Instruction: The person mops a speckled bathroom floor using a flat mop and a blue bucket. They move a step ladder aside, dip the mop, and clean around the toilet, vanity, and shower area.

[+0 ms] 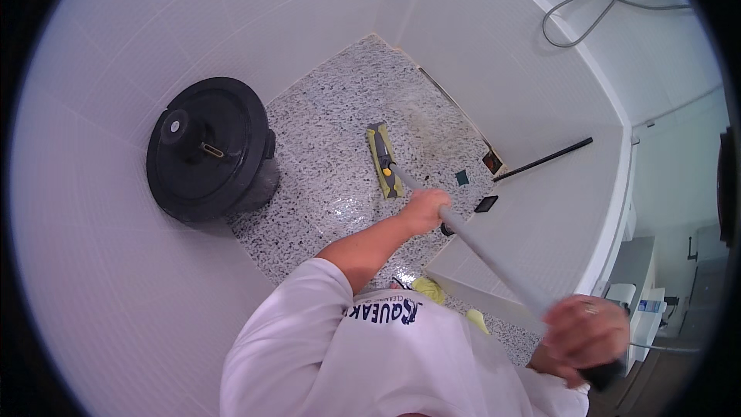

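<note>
A flat mop with a yellow-green pad lies on the wet speckled floor. Its grey pole slants up towards me from the joint. My left hand grips the pole's lower part, with that arm stretched forward. Near the top end, my right hand is closed around the pole, slightly blurred. A black end grip sticks out below the right hand.
A black lidded bin stands at the left wall. A dark square cover, a green pad, an open drain and a black bar are at right. Yellow cloths lie near me. A shower hose hangs upper right.
</note>
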A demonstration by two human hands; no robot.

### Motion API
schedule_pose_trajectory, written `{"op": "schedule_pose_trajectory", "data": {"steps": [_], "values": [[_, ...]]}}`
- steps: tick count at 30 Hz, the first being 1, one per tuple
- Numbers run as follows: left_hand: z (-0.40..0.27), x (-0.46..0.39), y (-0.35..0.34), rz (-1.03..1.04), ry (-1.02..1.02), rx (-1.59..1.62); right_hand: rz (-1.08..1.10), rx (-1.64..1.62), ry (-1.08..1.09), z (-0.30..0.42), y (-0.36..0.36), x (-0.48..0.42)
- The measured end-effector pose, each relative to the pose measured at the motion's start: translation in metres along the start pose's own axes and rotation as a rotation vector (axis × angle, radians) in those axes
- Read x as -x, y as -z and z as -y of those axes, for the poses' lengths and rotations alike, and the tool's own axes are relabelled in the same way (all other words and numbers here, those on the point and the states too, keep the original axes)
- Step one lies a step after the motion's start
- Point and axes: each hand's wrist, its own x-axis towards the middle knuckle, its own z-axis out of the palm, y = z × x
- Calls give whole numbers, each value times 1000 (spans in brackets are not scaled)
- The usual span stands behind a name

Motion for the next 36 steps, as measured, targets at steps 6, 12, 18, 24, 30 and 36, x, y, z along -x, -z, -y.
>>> {"op": "schedule_pose_trajectory", "data": {"steps": [6, 12, 18, 24, 30, 36], "values": [[-48, 16, 59, 24, 75, -38, 75, -114, 161, 21, 46, -17], [-10, 37, 80, -18, 342, -91, 207, -309, 93, -45, 61, -33], [50, 41, 92, -78, 508, -159, 221, -513, 126, -132, 67, -63], [92, -33, 79, -108, 439, -168, 331, -538, 150, -183, 141, -90], [144, -148, 57, -126, 359, -120, 472, -394, 136, -224, 211, -108], [198, -249, 38, -26, 133, -18, 398, -201, 4, -249, 245, -119]]}}
